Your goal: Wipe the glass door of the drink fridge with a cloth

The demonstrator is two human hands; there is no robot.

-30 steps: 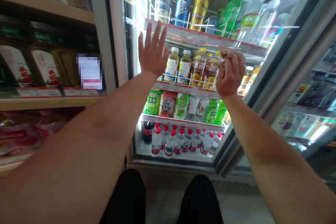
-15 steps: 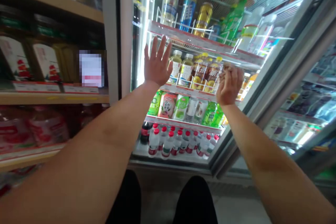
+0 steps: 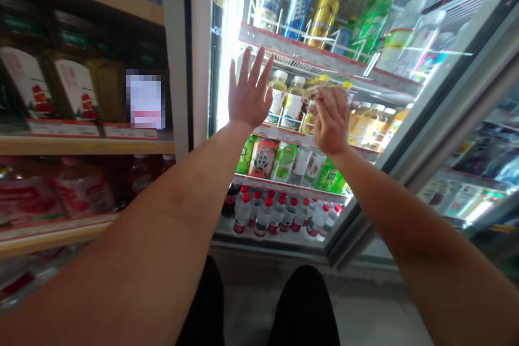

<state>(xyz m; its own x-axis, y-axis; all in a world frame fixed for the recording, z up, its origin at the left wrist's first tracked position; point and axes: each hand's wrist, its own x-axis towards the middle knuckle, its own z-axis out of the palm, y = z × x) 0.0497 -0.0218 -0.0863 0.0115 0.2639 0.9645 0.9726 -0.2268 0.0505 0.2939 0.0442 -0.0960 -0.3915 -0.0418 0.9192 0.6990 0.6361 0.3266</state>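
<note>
My left hand (image 3: pixel 250 92) is spread flat, palm forward, in front of the drinks cooler's lit glass door, with its fingers pointing up. To its right, my right hand (image 3: pixel 332 127) presses a crumpled, greyish-brown cloth (image 3: pixel 313 92) toward the glass. Most of the cloth is hidden under the fingers. Behind the door, pale-capped bottles (image 3: pixel 292 105) stand between the two hands. Yellow-capped bottles (image 3: pixel 308 123) are partly covered by my right hand.
The cooler's metal door frame (image 3: pixel 409 165) slants down on the right. Above, cans (image 3: pixel 299 8) stand behind a wire rail; red-capped water bottles (image 3: pixel 263 219) fill the bottom. A wooden shelf (image 3: pixel 93 146) with large bottles is on the left.
My right hand has moved left across the door with the cloth, uncovering orange drinks behind it. The left hand keeps its spread pose, and the view has shifted slightly.
</note>
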